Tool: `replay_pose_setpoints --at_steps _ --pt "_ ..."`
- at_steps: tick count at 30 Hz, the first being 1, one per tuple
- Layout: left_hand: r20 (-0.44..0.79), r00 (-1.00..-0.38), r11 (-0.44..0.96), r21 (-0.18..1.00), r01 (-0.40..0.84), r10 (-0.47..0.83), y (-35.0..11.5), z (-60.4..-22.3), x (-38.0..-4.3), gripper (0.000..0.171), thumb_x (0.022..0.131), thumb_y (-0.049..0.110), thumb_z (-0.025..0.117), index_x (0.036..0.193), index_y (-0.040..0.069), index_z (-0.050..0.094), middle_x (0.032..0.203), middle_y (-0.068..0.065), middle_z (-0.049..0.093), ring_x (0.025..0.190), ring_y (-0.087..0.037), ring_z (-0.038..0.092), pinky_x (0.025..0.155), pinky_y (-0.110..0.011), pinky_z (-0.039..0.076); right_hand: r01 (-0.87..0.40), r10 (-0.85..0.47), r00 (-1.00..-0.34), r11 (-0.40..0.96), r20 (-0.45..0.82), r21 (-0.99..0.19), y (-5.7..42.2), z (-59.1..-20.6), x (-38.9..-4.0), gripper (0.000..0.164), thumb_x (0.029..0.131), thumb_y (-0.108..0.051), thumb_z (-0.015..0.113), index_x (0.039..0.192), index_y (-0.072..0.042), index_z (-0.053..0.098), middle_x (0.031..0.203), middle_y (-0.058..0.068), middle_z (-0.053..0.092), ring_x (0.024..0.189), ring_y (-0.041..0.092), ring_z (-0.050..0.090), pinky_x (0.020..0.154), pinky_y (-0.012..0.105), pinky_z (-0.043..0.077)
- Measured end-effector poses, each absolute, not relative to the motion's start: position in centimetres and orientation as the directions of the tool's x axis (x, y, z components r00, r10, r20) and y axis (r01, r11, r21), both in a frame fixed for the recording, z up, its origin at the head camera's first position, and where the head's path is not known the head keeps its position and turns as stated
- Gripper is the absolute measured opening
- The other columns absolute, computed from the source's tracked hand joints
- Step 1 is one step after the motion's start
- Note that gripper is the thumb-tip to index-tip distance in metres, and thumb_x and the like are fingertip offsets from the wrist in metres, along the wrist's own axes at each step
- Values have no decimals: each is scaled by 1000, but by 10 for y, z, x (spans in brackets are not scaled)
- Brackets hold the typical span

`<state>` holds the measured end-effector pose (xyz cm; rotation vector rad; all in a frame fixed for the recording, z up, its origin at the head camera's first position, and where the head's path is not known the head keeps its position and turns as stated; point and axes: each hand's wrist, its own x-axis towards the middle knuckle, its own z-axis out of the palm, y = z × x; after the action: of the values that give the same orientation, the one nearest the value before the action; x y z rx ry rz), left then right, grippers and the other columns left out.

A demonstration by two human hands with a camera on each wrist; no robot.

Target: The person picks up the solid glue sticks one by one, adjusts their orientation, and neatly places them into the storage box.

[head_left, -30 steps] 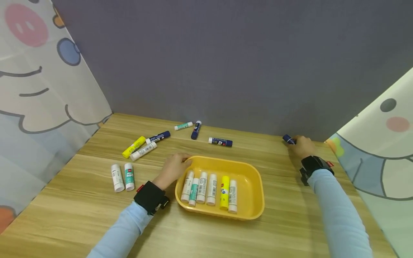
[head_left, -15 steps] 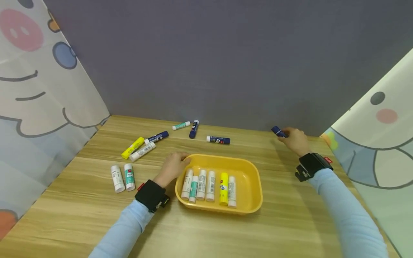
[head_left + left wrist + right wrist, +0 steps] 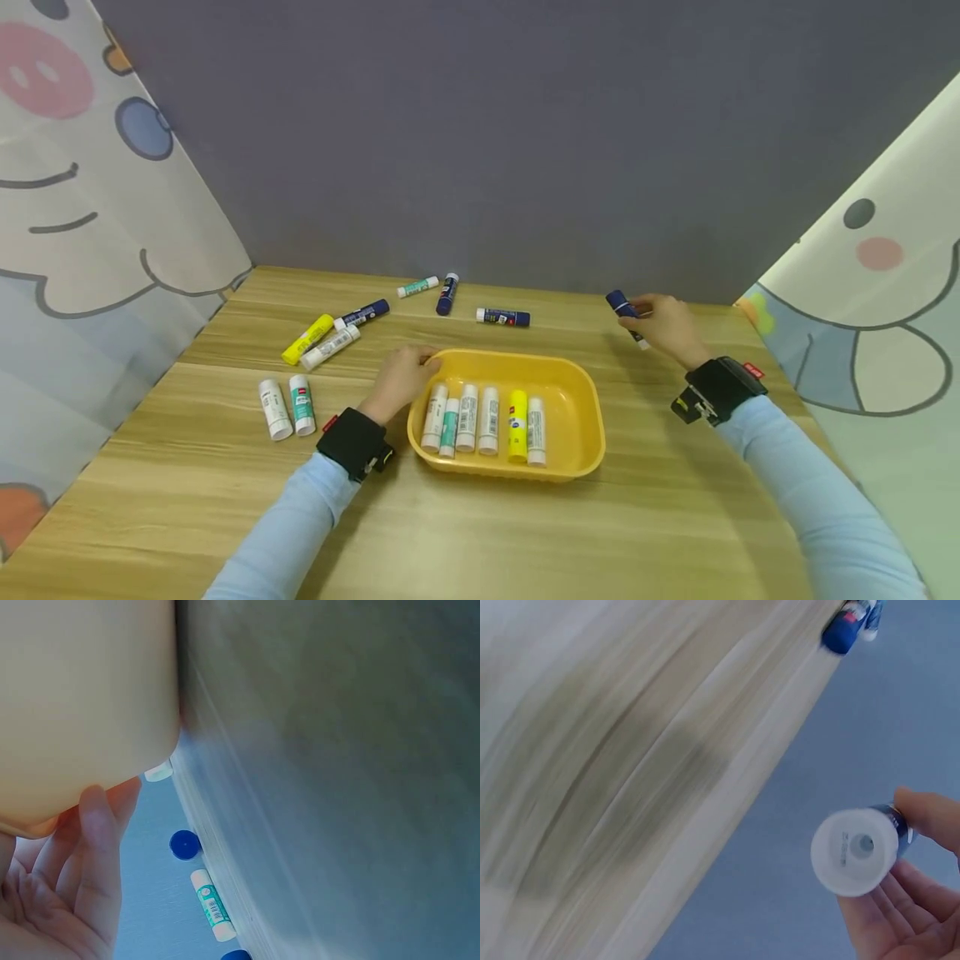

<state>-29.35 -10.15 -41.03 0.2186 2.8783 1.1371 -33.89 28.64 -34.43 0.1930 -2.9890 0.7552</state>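
My right hand [image 3: 670, 327] pinches a dark blue glue stick [image 3: 621, 303] between thumb and fingers, above the back right of the table. Its white base faces the camera in the right wrist view. My left hand [image 3: 399, 382] grips the back left corner of a yellow plastic basket [image 3: 588, 417], its fingers against the outer wall in the left wrist view. Lying side by side in the basket are several glue sticks: white ones, a small green and white one [image 3: 449, 427] and a yellow one [image 3: 517, 427].
Left of the basket lie a white glue stick [image 3: 275, 409] and a green one [image 3: 302, 405]. Farther back are a yellow glue stick [image 3: 308, 339], a white one [image 3: 330, 347], a green one [image 3: 417, 287] and several blue ones, including one [image 3: 503, 317] behind the basket. A grey panel [image 3: 480, 150] bounds the table's back.
My right hand has lifted the blue glue stick from the table's back right and carried it leftward, tilting it. The left hand stays at the basket's corner. The head view has shifted slightly.
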Motion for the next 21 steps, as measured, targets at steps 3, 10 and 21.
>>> replay_pose_setpoints --at_steps 3,10,21 --pt "29 -988 726 676 129 149 -102 -410 -294 33 93 21 52 118 3 61 116 -16 62 97 -24 58 87 -43 47 -124 -119 -992 850 43 -511 280 -340 -332 55 86 -33 62 125 4 51 114 29 58 100 39 59 72 39 53" --pt "25 -988 727 675 128 151 -102 -408 -294 32 93 20 52 118 3 61 115 -16 63 99 -25 59 88 -43 46 -51 -116 -991 803 -72 -594 262 -335 -316 54 85 -34 63 124 2 52 115 25 58 98 34 60 70 32 53" --pt "26 -989 724 678 125 146 -102 -407 -294 32 92 21 51 117 4 62 116 -16 63 102 -27 58 89 -44 45 155 -152 -936 632 -318 -759 235 -333 -287 62 86 -32 62 134 3 41 126 26 51 93 20 62 79 33 52"
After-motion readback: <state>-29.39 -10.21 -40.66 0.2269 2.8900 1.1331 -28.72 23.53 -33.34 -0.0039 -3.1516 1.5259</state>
